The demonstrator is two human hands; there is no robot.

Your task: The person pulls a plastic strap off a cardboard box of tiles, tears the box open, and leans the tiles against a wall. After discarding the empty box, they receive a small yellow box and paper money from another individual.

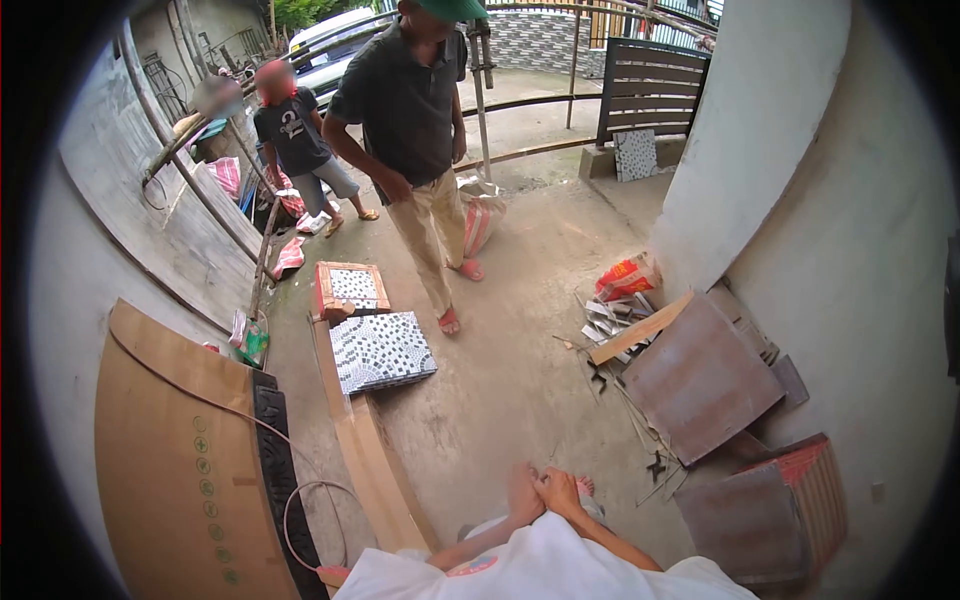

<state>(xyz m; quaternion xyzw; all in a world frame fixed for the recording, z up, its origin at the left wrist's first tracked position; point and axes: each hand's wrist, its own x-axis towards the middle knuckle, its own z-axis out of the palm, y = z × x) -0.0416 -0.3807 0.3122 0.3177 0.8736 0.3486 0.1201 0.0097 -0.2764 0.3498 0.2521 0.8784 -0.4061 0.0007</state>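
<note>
My left hand [524, 497] and my right hand [559, 492] are together in front of my white shirt, at the bottom middle of the head view. The right hand's fingers are curled in by the left hand; whether anything lies between them is hidden. Blur covers part of the left hand, so its fingers do not show clearly. Below the hands, part of a foot [586, 486] shows on the concrete floor [500, 400]. Neither hand touches the patterned tiles or the boards lying to the sides.
Patterned tiles [382, 350] sit stacked at left, by an open tile box [352, 288] and flattened cardboard [180, 450]. Brown tiles [705, 380] and scrap lie at right. A person in a dark shirt [405, 100] stands ahead; another person [300, 135] is behind.
</note>
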